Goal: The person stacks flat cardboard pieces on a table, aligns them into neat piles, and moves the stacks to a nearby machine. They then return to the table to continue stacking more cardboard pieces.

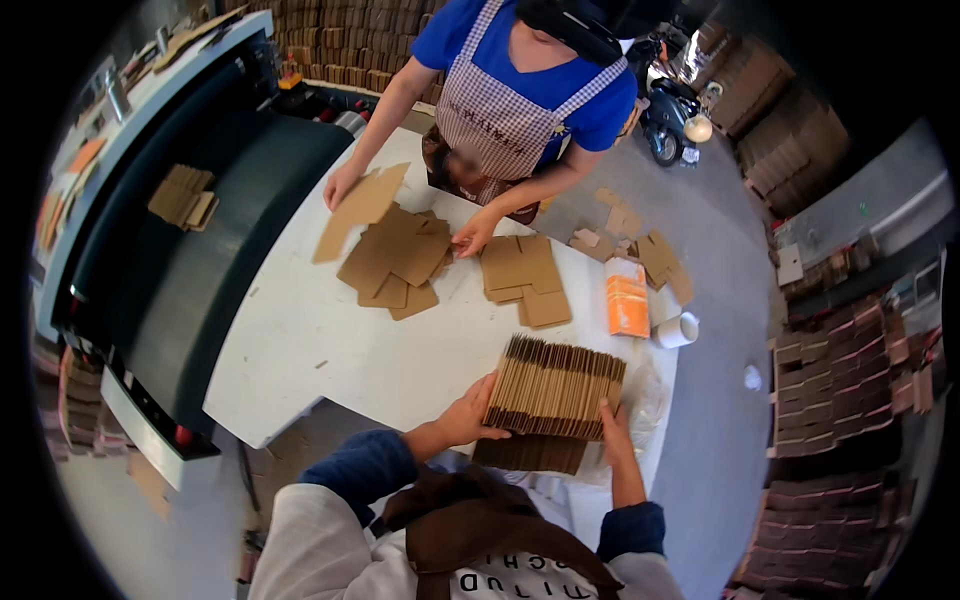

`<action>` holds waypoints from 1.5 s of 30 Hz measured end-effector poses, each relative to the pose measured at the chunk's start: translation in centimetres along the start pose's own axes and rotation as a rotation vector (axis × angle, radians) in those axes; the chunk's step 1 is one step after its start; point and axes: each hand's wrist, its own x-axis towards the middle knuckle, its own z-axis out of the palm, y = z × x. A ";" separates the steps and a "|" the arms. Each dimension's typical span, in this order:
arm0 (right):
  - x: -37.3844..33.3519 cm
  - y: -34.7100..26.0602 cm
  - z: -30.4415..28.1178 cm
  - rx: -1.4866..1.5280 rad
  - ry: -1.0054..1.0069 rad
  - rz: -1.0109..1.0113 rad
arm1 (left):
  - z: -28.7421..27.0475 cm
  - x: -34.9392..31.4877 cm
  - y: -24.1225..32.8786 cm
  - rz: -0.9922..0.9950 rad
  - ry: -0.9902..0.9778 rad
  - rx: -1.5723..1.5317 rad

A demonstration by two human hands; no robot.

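Between my two hands I hold a thick stack of folded cardboard pieces (558, 385), standing on edge side by side. My left hand (470, 408) presses on its left end, with the fingers partly under it. At the right end, my right hand (617, 440) grips with the thumb up along the side. Just below, nearer my body, lies another row of cardboard pieces (530, 454), partly hidden by the stack. Beyond my hands, flat cardboard cutouts (525, 278) lie on the white table (330, 335).
Across the table a co-worker in a checked apron (490, 125) handles a flat cardboard sheet (360, 212) by a loose pile (395, 250). An orange-and-white block (627, 298) and a white roll (677, 330) sit at the right edge. A dark conveyor belt (225, 215) runs at left.
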 end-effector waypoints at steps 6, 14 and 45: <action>-1.0 -0.3 -0.5 0.007 -0.077 0.011 | 0.7 -0.5 -0.5 -0.012 0.017 0.021; -2.1 -6.1 1.1 -0.188 -0.186 0.173 | -1.0 -0.5 0.6 -0.005 -0.043 -0.023; 1.0 0.6 -3.1 -0.269 -0.302 0.090 | -1.8 7.5 6.7 -0.639 -0.122 -0.501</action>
